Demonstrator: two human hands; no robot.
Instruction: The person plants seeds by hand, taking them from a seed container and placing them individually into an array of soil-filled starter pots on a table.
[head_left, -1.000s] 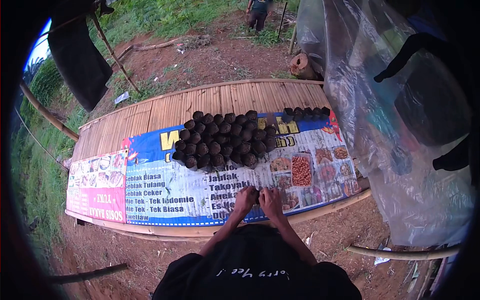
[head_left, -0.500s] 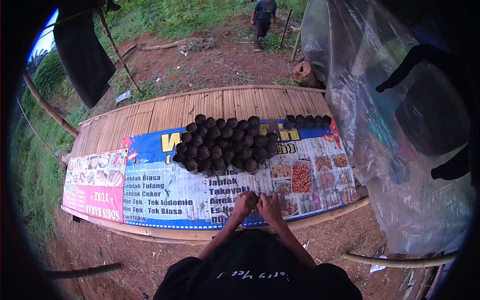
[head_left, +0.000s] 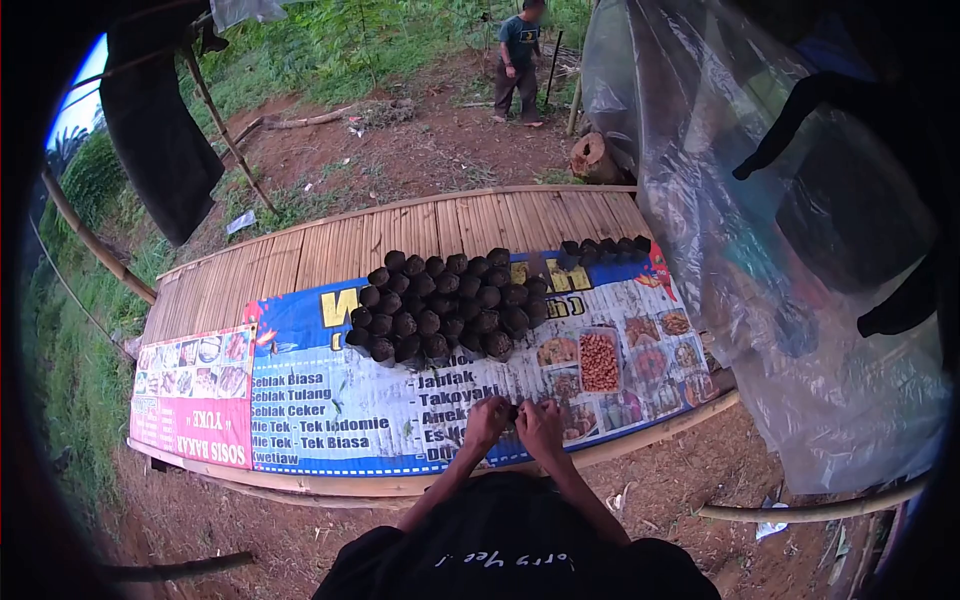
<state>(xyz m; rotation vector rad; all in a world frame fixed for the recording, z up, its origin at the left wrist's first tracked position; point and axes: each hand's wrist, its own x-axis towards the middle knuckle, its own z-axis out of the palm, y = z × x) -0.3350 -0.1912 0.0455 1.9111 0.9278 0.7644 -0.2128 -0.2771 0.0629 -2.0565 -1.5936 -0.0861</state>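
Note:
My left hand (head_left: 487, 422) and my right hand (head_left: 540, 428) are close together over the near side of the banner. Their fingers are closed around a small black planting bag (head_left: 513, 411), mostly hidden between them. Beyond them stands a tight cluster of black planting bags (head_left: 430, 322) filled with dark soil. A short row of similar bags (head_left: 605, 250) stands at the far right. To the right of the cluster, a clear plastic tub (head_left: 600, 362) holds reddish-brown seeds that look like peanuts.
A printed food banner (head_left: 330, 400) covers much of the bamboo table (head_left: 380, 232). Clear plastic sheeting (head_left: 690, 260) hangs along the right side. Bamboo poles (head_left: 230, 130) and a dark hanging cloth (head_left: 155, 130) are at left. Another person (head_left: 518, 60) stands on the soil beyond.
The view has shifted slightly, so the table sits a little lower. My hands remain together around the bag. The person beyond has turned and moved slightly.

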